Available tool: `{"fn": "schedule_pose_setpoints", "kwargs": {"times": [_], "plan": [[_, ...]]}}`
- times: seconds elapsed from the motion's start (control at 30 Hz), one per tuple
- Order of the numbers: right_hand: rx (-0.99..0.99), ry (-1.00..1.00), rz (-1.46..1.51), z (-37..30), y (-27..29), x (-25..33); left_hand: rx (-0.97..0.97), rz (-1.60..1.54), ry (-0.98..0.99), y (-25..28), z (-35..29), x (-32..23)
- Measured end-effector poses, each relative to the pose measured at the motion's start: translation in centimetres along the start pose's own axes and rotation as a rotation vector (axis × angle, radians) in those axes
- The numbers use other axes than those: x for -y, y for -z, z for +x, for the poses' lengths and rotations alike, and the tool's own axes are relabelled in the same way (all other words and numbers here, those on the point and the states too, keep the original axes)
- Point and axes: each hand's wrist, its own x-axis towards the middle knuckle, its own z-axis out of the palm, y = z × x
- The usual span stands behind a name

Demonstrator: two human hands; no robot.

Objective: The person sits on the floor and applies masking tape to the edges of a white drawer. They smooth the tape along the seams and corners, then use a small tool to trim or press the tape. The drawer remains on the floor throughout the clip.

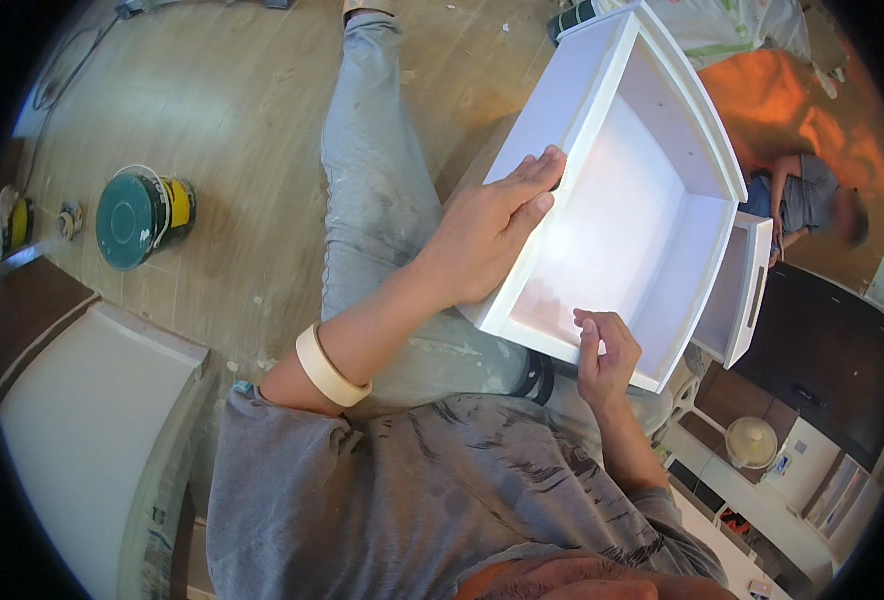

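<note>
A white box-shaped drawer (602, 215) stands tilted over my lap, its open side facing me. Across its left rim lies my left hand (507, 225), fingers together and gripping the edge; a small dark spot shows by the fingertips. My right hand (609, 360) is at the near rim, in front of the drawer's inside. Its fingers are curled and the thumb is close to the index finger; whatever they may hold is too small to make out. Around my left forearm sits a cream ring like a roll of masking tape (330, 368).
On the wood-look floor at left stands a green bucket (130, 225) with a wire handle. A white curved panel (92, 420) lies lower left. Beyond my drawer are a second white drawer (742, 295), another person (812, 195), a plastic sack (732, 25) and a large dark panel (822, 350).
</note>
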Motion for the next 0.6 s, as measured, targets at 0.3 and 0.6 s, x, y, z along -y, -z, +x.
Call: {"fn": "schedule_pose_setpoints", "kwargs": {"times": [0.3,0.6], "plan": [[0.049,-0.015,0.017,-0.1,0.1,-0.4,0.156,0.103,0.181,1.3,-9.1,-3.4],[0.034,0.001,0.026,0.1,0.5,-0.7,0.055,0.116,0.018,0.8,5.6,-0.1]]}}
